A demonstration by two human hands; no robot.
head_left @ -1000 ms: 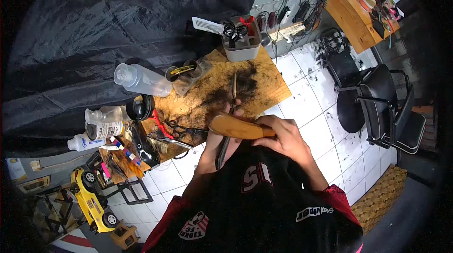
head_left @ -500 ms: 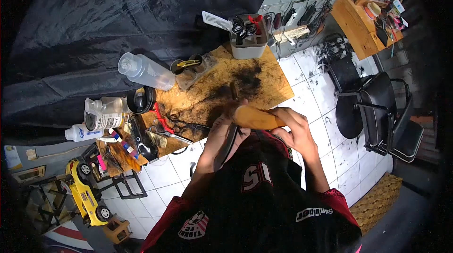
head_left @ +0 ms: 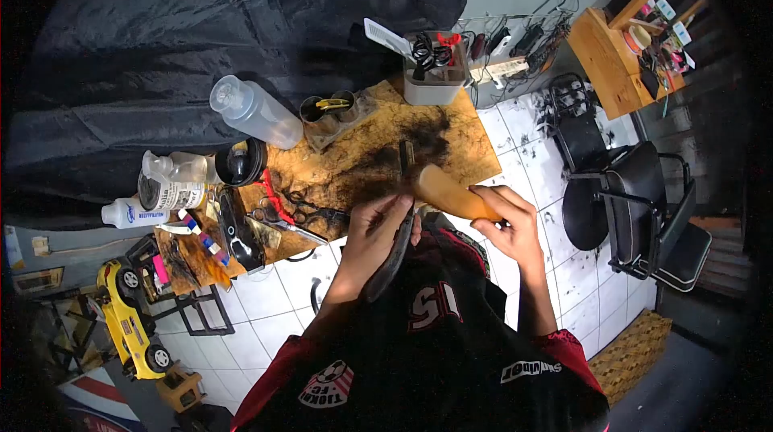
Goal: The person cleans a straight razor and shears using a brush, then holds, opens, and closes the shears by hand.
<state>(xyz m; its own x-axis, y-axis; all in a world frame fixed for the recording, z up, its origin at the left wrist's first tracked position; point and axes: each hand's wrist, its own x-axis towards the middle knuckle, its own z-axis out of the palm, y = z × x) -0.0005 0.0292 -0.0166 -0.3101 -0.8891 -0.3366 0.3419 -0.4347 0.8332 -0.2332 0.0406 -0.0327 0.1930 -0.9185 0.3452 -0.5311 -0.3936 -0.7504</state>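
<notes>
My left hand [head_left: 372, 245] is closed around a dark, long-handled tool [head_left: 392, 259]; its narrow head points up over the table, and I cannot make out its exact type. My right hand [head_left: 514, 227] grips one end of a wooden-handled brush [head_left: 452, 194]. The brush's other end is by the tool's head, and its bristles are blurred. Both hands are in front of my chest, at the edge of a wooden table [head_left: 475, 142] strewn with dark hair clippings [head_left: 423, 130].
Scissors [head_left: 298, 229], a black clipper [head_left: 239, 239], a clear spray bottle [head_left: 258, 112], a white bottle [head_left: 133, 213] and a grey organiser box [head_left: 435, 90] with a comb are on the table. A black chair [head_left: 644, 198] stands right. A yellow toy car [head_left: 129, 323] is lower left.
The brush has moved right and tilted, its free end now higher beside the tool's head. My left hand has turned, its fingers now pinched at the tool. The camera view has shifted slightly.
</notes>
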